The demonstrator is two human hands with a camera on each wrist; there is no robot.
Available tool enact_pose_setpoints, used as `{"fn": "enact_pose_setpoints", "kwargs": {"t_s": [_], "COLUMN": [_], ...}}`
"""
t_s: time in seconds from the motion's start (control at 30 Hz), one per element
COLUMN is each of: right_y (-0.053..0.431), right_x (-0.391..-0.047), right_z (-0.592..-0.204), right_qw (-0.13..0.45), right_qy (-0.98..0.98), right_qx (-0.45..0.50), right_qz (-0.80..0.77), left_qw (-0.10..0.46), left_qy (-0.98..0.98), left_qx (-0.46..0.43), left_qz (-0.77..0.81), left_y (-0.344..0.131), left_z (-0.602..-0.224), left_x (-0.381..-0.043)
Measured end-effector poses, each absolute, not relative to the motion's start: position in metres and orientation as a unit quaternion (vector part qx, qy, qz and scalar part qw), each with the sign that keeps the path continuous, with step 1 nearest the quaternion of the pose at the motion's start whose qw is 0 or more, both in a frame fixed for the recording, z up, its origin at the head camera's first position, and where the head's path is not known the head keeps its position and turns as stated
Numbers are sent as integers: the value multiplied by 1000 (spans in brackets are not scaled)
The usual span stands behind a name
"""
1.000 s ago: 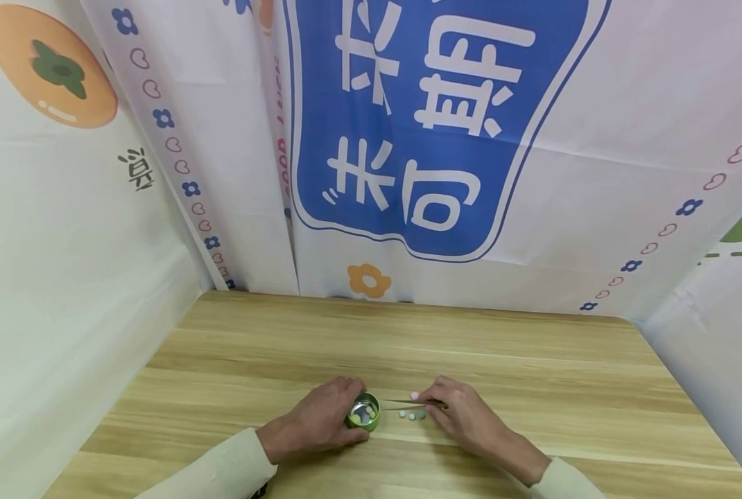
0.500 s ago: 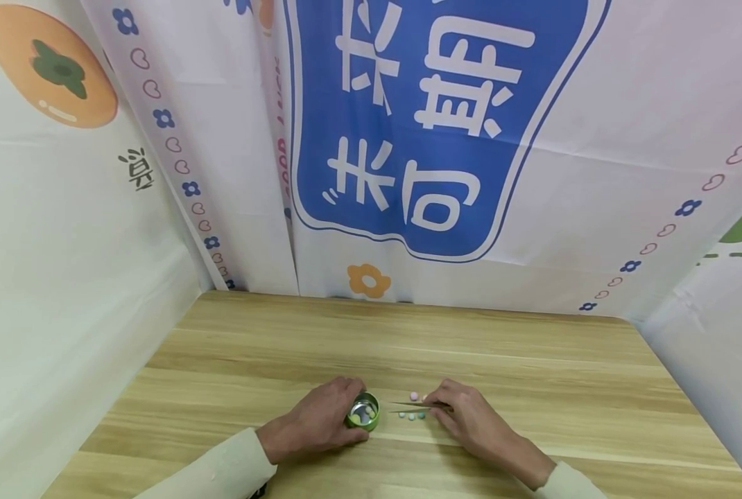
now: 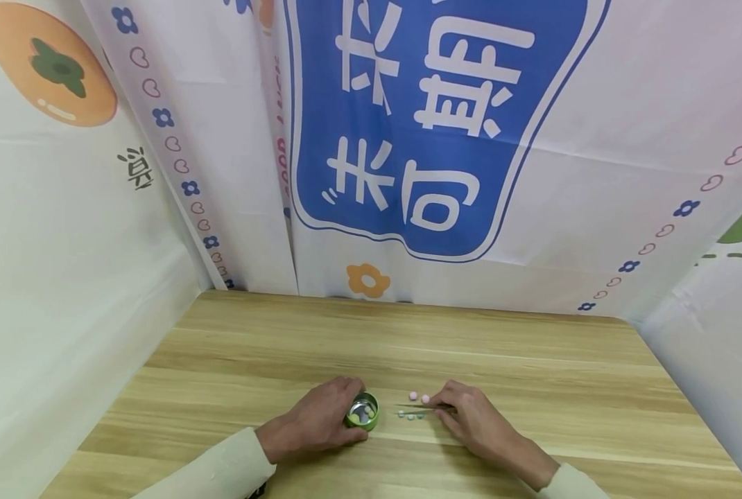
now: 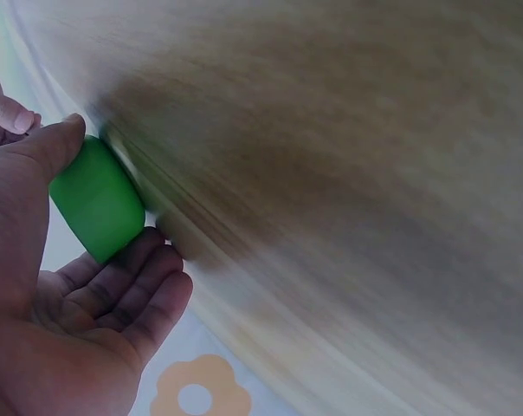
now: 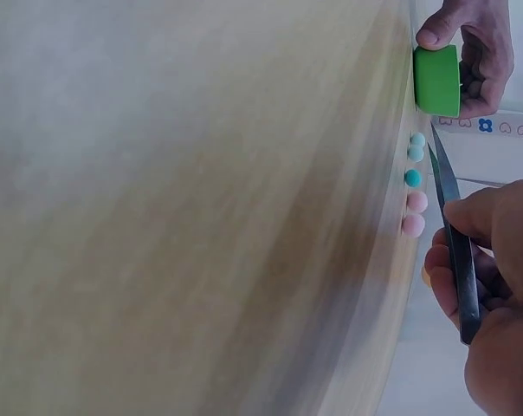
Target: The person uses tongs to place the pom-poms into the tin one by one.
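Observation:
My left hand (image 3: 321, 417) holds a small round green tin (image 3: 375, 418) with a shiny inside, on the table. Several yellowish little balls (image 3: 355, 418) lie in it. In the left wrist view, thumb and fingers curl about the green wall (image 4: 97, 201). My right hand (image 3: 473, 421) pinches a pair of dark pointed tweezers (image 5: 462, 264), tips spread apart and aimed towards the tin, nothing between them. Under and beside the tweezers lie two pink balls (image 5: 417, 201), a teal ball (image 5: 412, 178) and two pale blue balls (image 5: 416, 152).
The wood-grain table (image 3: 521, 360) runs back to a white printed cloth (image 3: 552, 229) with a big blue panel. More white cloth (image 3: 84, 277) hangs at the left and right sides.
My right hand has drawn a little to the right, taking the tweezers' tips farther from the tin. A second pink ball now shows beside the fingers. The left hand stays put.

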State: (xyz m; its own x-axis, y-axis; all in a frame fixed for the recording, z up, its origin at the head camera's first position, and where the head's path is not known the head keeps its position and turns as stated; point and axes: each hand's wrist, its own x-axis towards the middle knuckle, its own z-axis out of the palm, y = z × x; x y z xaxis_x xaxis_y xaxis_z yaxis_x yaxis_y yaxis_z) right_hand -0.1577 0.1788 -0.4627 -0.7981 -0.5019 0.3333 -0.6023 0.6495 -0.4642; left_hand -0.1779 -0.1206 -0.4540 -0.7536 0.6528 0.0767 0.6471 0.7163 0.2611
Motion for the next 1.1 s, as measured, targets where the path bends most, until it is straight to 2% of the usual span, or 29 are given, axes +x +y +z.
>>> {"fn": "enact_pose_setpoints", "kwargs": {"t_s": [1.1], "right_y": [182], "right_x": [-158], "right_z": [-462], "right_qw": [93], "right_qy": [-913], "right_qx": [311], "right_qz": [247], "left_qw": [3], "left_qy": [926], "left_qx": [352], "left_qz": [136], "left_y": [-121], "left_z": [-456], "left_x": [-178]}}
